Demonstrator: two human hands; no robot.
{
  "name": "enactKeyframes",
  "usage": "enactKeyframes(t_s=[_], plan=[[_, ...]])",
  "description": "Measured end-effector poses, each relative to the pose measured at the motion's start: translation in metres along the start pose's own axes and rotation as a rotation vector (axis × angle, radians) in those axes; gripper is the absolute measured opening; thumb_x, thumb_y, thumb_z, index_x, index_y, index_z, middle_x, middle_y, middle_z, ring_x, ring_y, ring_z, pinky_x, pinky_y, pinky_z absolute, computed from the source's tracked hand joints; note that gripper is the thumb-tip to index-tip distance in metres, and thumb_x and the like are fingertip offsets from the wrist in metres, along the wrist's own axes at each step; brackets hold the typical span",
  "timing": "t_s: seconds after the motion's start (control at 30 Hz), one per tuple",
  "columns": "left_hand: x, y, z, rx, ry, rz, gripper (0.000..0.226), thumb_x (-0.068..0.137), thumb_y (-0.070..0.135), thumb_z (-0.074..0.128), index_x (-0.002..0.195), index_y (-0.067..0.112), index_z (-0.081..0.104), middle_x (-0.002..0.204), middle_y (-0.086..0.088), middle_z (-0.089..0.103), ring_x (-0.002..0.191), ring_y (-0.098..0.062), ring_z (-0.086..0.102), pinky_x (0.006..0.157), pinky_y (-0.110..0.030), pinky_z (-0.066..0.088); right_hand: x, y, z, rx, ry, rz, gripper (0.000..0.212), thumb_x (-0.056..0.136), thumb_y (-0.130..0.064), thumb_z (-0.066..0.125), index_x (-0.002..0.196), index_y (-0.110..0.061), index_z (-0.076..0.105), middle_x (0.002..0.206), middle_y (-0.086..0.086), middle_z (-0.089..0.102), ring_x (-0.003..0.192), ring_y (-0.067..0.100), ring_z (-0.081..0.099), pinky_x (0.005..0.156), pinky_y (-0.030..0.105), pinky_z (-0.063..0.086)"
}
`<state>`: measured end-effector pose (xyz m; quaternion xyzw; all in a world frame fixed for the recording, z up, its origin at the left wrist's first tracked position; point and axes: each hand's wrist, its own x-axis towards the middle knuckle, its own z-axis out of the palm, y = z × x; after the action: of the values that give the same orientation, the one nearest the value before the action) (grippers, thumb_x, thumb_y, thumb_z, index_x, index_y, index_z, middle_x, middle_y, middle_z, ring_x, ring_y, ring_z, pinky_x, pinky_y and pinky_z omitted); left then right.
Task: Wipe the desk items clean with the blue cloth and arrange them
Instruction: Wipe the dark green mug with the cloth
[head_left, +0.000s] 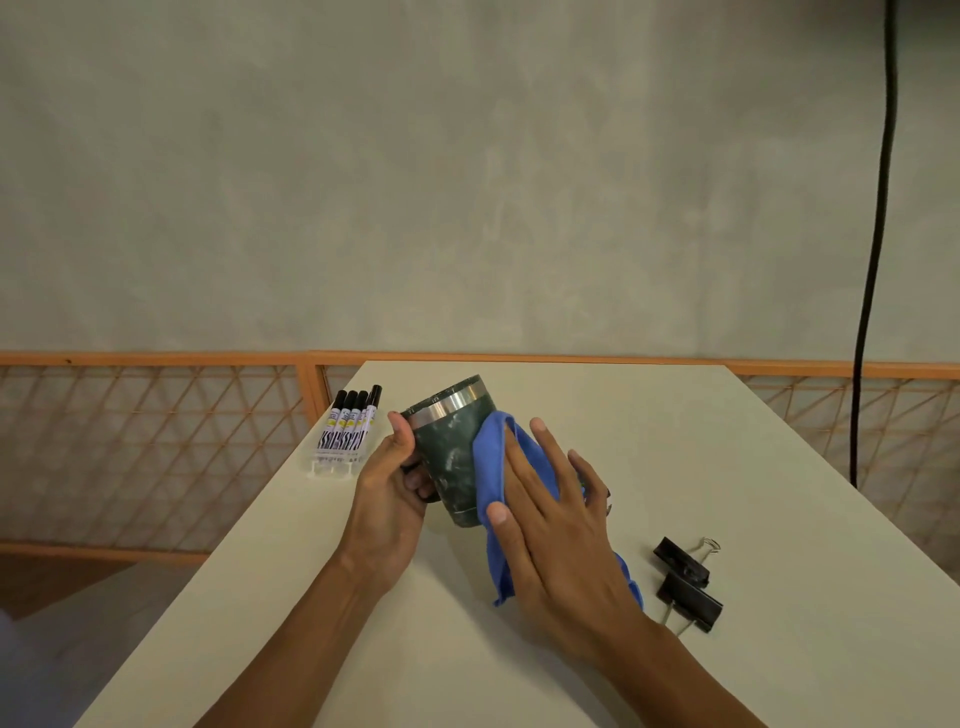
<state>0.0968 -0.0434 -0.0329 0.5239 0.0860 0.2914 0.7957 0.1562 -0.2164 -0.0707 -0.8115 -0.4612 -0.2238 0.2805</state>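
Note:
A dark green marbled mug (451, 457) with a steel rim is held tilted above the white desk (675, 447). My left hand (392, 483) grips its handle, thumb up near the rim. The blue cloth (493, 457) lies against the mug's right side, and my right hand (550, 514) presses it there with straight fingers. The cloth's tail hangs down below my right palm. A pack of several black-capped markers (349, 428) lies at the desk's left edge. Two black binder clips (685, 582) lie to the right of my right wrist.
An orange lattice railing (156, 447) runs behind and left of the desk, before a grey wall. A black cable (878, 234) hangs down at the far right. The desk's left edge runs diagonally toward the lower left.

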Motion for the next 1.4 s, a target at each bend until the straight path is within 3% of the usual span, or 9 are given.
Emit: enactKeyframes(t_s=[0.13,0.23,0.4,0.5,0.73,1.03,1.13,1.27,1.4], plan=[[0.007,-0.007,-0.009,0.018,-0.058,0.000,0.050,0.110,0.056,0.048,0.096,0.024,0.084,0.085,-0.012,0.044,0.078,-0.026,0.037,0.073,-0.034,0.037,0.002,0.002,-0.001,0.125,0.033,0.106,0.059,0.115,-0.047,0.014,0.164,-0.029,0.041,0.173,-0.013,0.031,0.167,0.014,0.001,0.127,0.058,0.020],[0.006,-0.014,-0.010,0.095,-0.135,-0.023,0.071,0.099,0.072,0.056,0.127,0.008,0.073,0.113,-0.014,0.049,0.098,-0.033,0.037,0.076,-0.040,0.039,0.003,0.003,-0.003,0.323,0.056,0.227,0.058,0.114,-0.053,0.017,0.164,-0.035,0.038,0.175,-0.020,0.022,0.165,0.008,0.001,0.128,0.052,0.021],[0.007,-0.013,-0.008,0.184,-0.135,-0.020,0.091,0.088,0.082,0.064,0.135,0.005,0.064,0.111,-0.013,0.049,0.095,-0.033,0.037,0.073,-0.039,0.040,0.005,0.008,-0.002,0.452,0.025,0.324,0.058,0.110,-0.062,0.019,0.166,-0.048,0.027,0.171,-0.036,0.002,0.160,0.001,0.003,0.130,0.052,0.020],[0.009,-0.013,-0.008,0.205,-0.111,-0.011,0.100,0.082,0.086,0.065,0.130,-0.001,0.061,0.087,-0.011,0.045,0.075,-0.029,0.037,0.066,-0.033,0.042,0.008,0.005,-0.004,0.418,0.032,0.280,0.056,0.109,-0.065,0.017,0.164,-0.057,0.016,0.169,-0.040,-0.001,0.160,-0.002,0.000,0.131,0.051,0.019],[0.006,-0.010,-0.001,0.238,-0.058,-0.017,0.071,0.098,0.067,0.058,0.115,-0.002,0.057,0.053,0.015,0.054,0.049,-0.003,0.051,0.050,-0.018,0.045,0.014,0.011,-0.006,0.130,0.018,0.097,0.056,0.116,-0.044,0.019,0.169,-0.030,0.029,0.178,-0.012,0.015,0.166,0.012,-0.002,0.129,0.054,0.019],[0.001,-0.002,0.006,0.199,0.033,-0.010,0.068,0.089,0.055,0.068,0.116,-0.007,0.059,0.068,0.006,0.066,0.051,-0.002,0.056,0.045,-0.015,0.041,0.015,0.003,-0.007,-0.030,0.003,-0.023,0.052,0.118,-0.040,0.027,0.169,-0.031,0.029,0.178,-0.019,0.011,0.167,0.016,-0.002,0.130,0.057,0.019],[0.002,0.002,0.002,0.156,0.071,-0.036,0.045,0.097,0.049,0.066,0.091,0.007,0.054,0.059,0.009,0.056,0.044,-0.003,0.046,0.040,-0.014,0.035,0.013,0.002,-0.008,-0.023,-0.012,-0.040,0.052,0.118,-0.038,0.029,0.169,-0.030,0.030,0.178,-0.021,0.010,0.167,0.016,-0.004,0.130,0.057,0.017],[0.009,0.012,-0.010,0.044,0.061,-0.044,0.043,0.093,0.056,0.068,0.093,0.015,0.057,0.060,0.006,0.036,0.043,-0.004,0.025,0.038,-0.018,0.022,0.006,0.007,-0.009,0.020,-0.085,-0.104,0.055,0.118,-0.039,0.028,0.170,-0.031,0.012,0.177,-0.026,-0.001,0.167,0.018,-0.009,0.130,0.052,0.005],[0.010,0.021,-0.012,-0.014,0.095,-0.047,0.039,0.100,0.054,0.062,0.080,0.022,0.069,0.058,0.009,0.036,0.043,-0.005,0.023,0.040,-0.020,0.018,0.001,0.009,-0.010,0.011,-0.178,-0.163,0.056,0.119,-0.036,0.028,0.171,-0.029,0.009,0.178,-0.024,-0.001,0.166,0.020,-0.016,0.132,0.050,-0.003]])
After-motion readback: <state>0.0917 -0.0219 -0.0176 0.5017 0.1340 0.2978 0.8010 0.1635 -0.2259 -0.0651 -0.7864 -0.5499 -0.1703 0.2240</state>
